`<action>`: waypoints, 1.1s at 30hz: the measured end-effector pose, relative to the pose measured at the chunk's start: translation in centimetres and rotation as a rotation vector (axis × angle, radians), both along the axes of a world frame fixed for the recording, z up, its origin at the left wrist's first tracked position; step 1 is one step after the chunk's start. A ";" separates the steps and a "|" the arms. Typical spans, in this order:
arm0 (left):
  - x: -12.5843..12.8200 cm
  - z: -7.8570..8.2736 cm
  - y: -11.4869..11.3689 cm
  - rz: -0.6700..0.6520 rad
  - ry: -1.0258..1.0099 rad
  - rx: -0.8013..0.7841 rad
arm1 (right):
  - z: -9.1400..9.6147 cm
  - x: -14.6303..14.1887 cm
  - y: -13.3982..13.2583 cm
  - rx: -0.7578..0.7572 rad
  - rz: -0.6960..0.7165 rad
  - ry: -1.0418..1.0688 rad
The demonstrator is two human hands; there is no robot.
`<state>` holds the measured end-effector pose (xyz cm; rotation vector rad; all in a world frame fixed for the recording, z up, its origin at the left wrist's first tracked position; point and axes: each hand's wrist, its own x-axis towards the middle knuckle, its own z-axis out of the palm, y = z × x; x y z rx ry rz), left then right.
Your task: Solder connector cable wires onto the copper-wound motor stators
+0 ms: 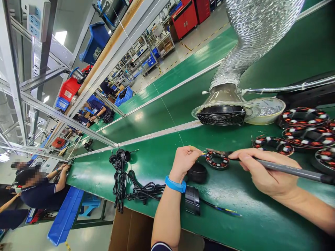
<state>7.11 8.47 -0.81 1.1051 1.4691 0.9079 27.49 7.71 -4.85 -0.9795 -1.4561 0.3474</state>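
Observation:
My left hand (183, 160), with a blue wristband (175, 184), pinches thin coloured wires (203, 153) at its fingertips. A fine strand (169, 111) runs down to this hand from overhead; whether the fingers grip it too, I cannot tell. My right hand (269, 170) is closed round the dark handle of a soldering iron (293, 168). The iron's tip points left, at the wire ends above a small wound stator (217, 166) on the green bench. Beneath my left hand sit a round black part (197, 173) and a black cylindrical housing (192, 200) with a cable.
Several more stators (305, 116) stand at the right. Behind them are a tub (269, 109) and a fan hood (221, 115) on a silver duct (251, 45). Bundled black cables (146, 191) lie left of my arm. A cardboard box (131, 230) stands below. Co-workers (43, 191) sit further left.

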 end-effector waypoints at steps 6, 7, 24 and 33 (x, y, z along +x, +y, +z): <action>0.0 0.1 0.0 0.003 -0.045 -0.016 | -1.1 -0.6 0.2 0.007 0.100 0.043; 0.1 0.1 0.0 0.010 -0.050 -0.021 | -1.4 -0.6 0.3 -0.023 0.109 0.045; -0.1 0.3 -0.2 -0.014 -0.054 -0.010 | 0.6 -0.9 0.0 -0.301 0.163 0.438; -0.2 0.1 -0.1 -0.030 -0.053 0.017 | -0.2 -0.8 0.2 -0.242 0.186 0.361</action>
